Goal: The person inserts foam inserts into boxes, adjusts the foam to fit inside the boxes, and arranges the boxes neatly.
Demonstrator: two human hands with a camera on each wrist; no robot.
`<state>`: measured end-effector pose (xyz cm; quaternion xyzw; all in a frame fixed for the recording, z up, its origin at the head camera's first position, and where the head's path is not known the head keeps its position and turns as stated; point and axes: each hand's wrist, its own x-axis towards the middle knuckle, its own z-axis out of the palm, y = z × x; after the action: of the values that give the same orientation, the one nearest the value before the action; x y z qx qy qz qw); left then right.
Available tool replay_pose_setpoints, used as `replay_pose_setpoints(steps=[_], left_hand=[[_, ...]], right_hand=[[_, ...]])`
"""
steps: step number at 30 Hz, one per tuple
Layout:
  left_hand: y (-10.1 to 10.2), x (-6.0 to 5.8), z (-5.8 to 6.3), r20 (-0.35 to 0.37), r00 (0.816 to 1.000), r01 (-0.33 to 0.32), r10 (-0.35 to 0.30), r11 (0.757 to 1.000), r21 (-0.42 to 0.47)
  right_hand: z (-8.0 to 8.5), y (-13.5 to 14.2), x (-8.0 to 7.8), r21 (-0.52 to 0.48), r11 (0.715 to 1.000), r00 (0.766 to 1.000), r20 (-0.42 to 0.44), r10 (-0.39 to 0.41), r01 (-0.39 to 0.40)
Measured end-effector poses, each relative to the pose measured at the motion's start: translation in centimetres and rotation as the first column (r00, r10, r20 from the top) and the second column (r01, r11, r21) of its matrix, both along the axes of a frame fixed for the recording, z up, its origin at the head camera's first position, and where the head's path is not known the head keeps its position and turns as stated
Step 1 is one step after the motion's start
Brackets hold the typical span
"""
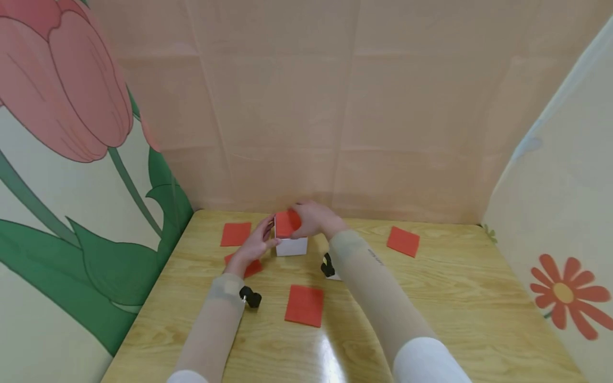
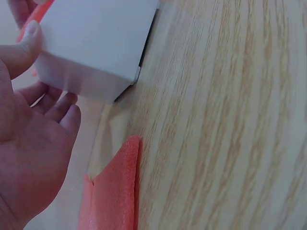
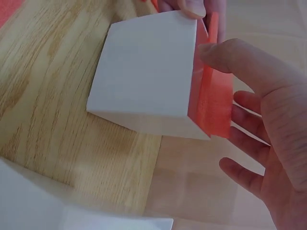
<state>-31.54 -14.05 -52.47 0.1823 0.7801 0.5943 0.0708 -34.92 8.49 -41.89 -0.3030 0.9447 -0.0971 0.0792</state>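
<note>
From my end of the head feed I've got a light wood-grain table with a bright streak of glare near the front edge. Behind it there's a creased, peachy-tan backdrop. Left wall is pale with a giant pink tulip and big green leaves. On my right, a cream wall has a red-orange flower, yellow center, plus a tiny green sprig.
</note>
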Motion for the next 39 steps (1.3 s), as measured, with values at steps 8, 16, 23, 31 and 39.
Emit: replay_pose_setpoints(steps=[8, 16, 23, 31, 39], left_hand=[[-0.1, -0.1, 0.0, 0.007, 1.0, 0.014, -0.014, 1.0, -0.023], [-0.2, -0.1, -0.1, 0.024, 1.0, 0.011, -0.01, 1.0, -0.026], [-0.3, 0.0, 0.0, 0.052, 0.999, 0.0, 0.001, 1.0, -0.022], [-0.2, -0.1, 0.0, 0.059, 0.998, -0.028, 0.03, 0.999, -0.038], [-0.4, 0.3, -0.1, 0.059, 0.998, -0.03, 0.034, 0.998, -0.055]], right_hand=[[-0.8, 0.2, -0.6, -0.015, 1.0, 0.998, 0.056, 0.028, -0.027], [-1.7, 0.7, -1.3, -0.047, 0.997, 0.995, 0.076, 0.065, -0.061], [-2.1, 0.8, -1.2, -0.071, 0.996, 0.997, 0.051, 0.056, -0.053], [-3.2, 0.5, -1.4, -0.076, 0.996, 0.998, 0.019, 0.053, -0.051], [-3.9, -0.2, -1.7, -0.121, 0.991, 0.998, -0.027, 0.057, -0.06]])
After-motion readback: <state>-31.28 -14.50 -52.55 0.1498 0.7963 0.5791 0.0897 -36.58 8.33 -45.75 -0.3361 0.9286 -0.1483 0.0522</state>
